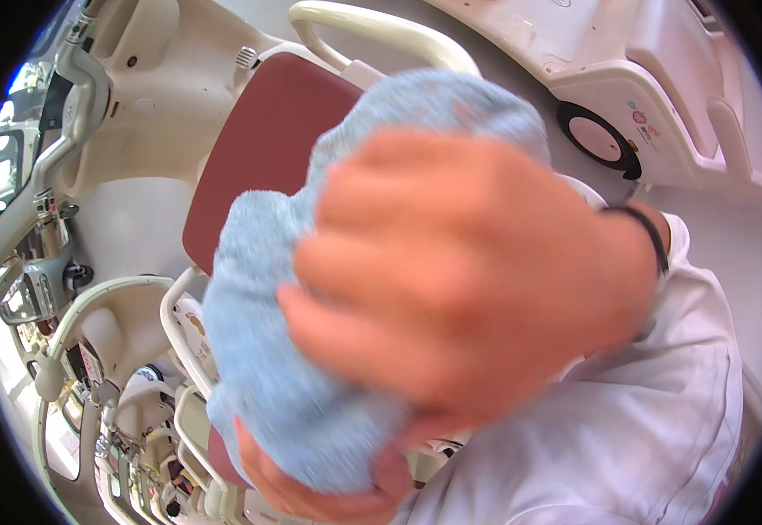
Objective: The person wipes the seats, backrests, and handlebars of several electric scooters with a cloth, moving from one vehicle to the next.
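A light blue fabric item [269, 275], bunched up, fills the middle of the view. My right hand [460, 282] comes in from the right with its back to the camera and its fingers curled over the fabric; it is blurred and wears a dark band at the wrist. Lower down, my left hand [328, 492] grips the fabric's bottom edge and is mostly covered by it. Behind the fabric is a flat maroon pad [269, 151], partly hidden.
A cream handrail [407, 33] curves above the pad. Moulded cream shells [151, 151] with jointed grey tubing [69, 111] stand at the left, and similar units recede at lower left. A white panel [643, 111] with a black-rimmed oval stands at the right. White clothing [591, 453] covers the lower right.
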